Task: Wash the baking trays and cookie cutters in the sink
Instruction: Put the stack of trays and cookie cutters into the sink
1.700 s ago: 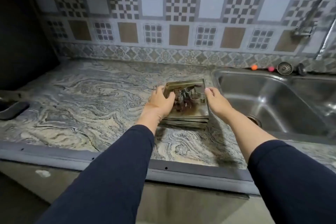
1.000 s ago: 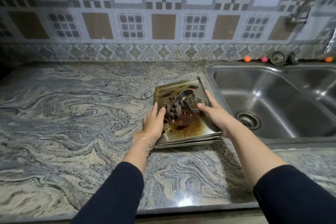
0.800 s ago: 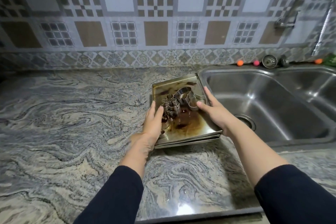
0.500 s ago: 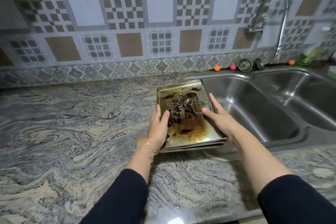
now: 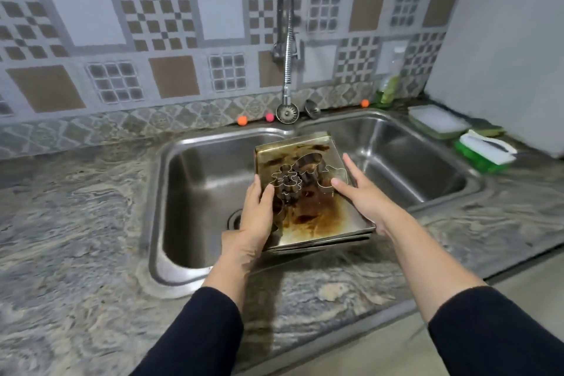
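Baking trays [image 5: 317, 223]: a stack, at least two edges showing, top one burnt brown, held in the air over the left basin of the sink [image 5: 189, 162]. Cookie cutters [image 5: 297, 181]: several, exact count unclear, lying on the top tray. Left hand [image 5: 256, 217]: grips the stack's left edge, thumb on top. Right hand [image 5: 363, 195]: grips the right edge, fingers nearly straight. Tap [image 5: 287, 49]: one, behind the sink.

Single head-worn wide-angle view, looking forward and steeply down from above and behind the left hand [image 5: 256, 217] and right hand [image 5: 363, 201]. Both sleeved forearms enter from the lower edge and converge near frame centre. Beyond the hands lie the sink [image 5: 171, 162] and tiled wall [image 5: 171, 24]; the countertop [image 5: 70, 223] spreads left of the left hand. Straight lines bow toward the edges.
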`<move>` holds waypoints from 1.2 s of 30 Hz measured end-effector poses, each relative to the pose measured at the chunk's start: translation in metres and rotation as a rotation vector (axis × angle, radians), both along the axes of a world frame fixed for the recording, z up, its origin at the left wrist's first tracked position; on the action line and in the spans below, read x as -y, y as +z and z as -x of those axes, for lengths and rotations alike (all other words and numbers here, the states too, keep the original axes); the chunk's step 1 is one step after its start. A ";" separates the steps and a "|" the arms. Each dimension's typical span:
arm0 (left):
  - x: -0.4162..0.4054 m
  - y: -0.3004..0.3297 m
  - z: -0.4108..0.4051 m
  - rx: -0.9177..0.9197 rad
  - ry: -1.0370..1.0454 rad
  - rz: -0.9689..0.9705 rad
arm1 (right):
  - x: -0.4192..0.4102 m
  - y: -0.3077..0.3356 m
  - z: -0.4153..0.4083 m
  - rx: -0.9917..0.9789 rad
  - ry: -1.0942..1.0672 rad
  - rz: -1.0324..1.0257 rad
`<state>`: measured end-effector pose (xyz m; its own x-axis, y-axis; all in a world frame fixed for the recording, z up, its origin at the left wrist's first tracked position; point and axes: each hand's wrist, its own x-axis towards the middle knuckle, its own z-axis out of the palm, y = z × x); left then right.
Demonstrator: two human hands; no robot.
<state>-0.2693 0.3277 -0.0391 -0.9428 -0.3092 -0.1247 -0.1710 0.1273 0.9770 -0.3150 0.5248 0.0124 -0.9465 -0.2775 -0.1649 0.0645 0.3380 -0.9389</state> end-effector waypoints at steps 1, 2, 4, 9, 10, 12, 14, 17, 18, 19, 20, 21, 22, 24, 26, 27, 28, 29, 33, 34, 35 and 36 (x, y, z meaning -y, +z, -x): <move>-0.017 0.002 0.007 -0.001 -0.013 -0.011 | -0.016 -0.001 0.006 0.002 -0.013 -0.009; -0.031 -0.001 0.016 -0.003 -0.024 -0.026 | -0.031 -0.001 0.013 0.008 -0.024 -0.013; -0.056 -0.004 0.035 0.018 -0.059 -0.044 | -0.059 -0.003 0.028 0.015 -0.052 -0.012; -0.110 -0.011 0.092 0.037 -0.082 -0.051 | -0.116 -0.009 0.075 0.025 -0.109 -0.004; -0.119 -0.012 0.103 0.033 -0.084 -0.062 | -0.126 -0.011 0.086 0.026 -0.113 -0.008; -0.132 -0.018 0.131 0.032 -0.079 -0.114 | -0.141 -0.014 0.111 0.034 -0.119 -0.017; -0.145 -0.024 0.159 0.031 -0.068 -0.148 | -0.155 -0.017 0.138 0.038 -0.116 -0.029; -0.164 -0.031 0.202 -0.013 -0.023 -0.144 | -0.171 -0.022 0.182 0.043 -0.112 -0.028; -0.169 -0.036 0.217 -0.024 -0.012 -0.149 | -0.175 -0.025 0.197 0.053 -0.112 -0.032; -0.174 -0.040 0.229 -0.015 -0.010 -0.162 | -0.179 -0.029 0.211 0.074 -0.109 -0.041; -0.178 -0.046 0.240 0.011 -0.004 -0.180 | -0.182 -0.035 0.224 0.099 -0.101 -0.054; -0.181 -0.052 0.250 0.034 0.005 -0.183 | -0.185 -0.042 0.236 0.117 -0.091 -0.067; -0.184 -0.060 0.260 0.048 0.014 -0.181 | -0.187 -0.050 0.248 0.135 -0.083 -0.078; -0.191 -0.075 0.275 0.076 0.049 -0.179 | -0.190 -0.066 0.270 0.174 -0.069 -0.093; -0.196 -0.092 0.283 0.108 0.082 -0.175 | -0.191 -0.083 0.287 0.219 -0.053 -0.100; -0.198 -0.101 0.284 0.136 0.096 -0.171 | -0.190 -0.090 0.293 0.239 -0.039 -0.107; -0.198 -0.112 0.286 0.177 0.113 -0.162 | -0.188 -0.098 0.300 0.255 -0.021 -0.121; -0.198 -0.121 0.287 0.222 0.126 -0.150 | -0.186 -0.106 0.306 0.266 -0.003 -0.144; -0.198 -0.142 0.294 0.370 0.114 -0.007 | -0.181 -0.138 0.331 0.336 0.065 -0.170; -0.199 -0.144 0.296 0.390 0.100 0.036 | -0.181 -0.145 0.336 0.352 0.080 -0.161; -0.200 -0.145 0.299 0.406 0.088 0.080 | -0.182 -0.151 0.340 0.364 0.093 -0.152; -0.201 -0.146 0.301 0.423 0.082 0.123 | -0.182 -0.155 0.344 0.373 0.102 -0.147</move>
<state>-0.5707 0.5289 -0.1850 -0.7884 -0.4175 -0.4517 -0.5667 0.2077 0.7973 -0.6591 0.7069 -0.1431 -0.7832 -0.3149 -0.5361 0.3503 0.4889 -0.7989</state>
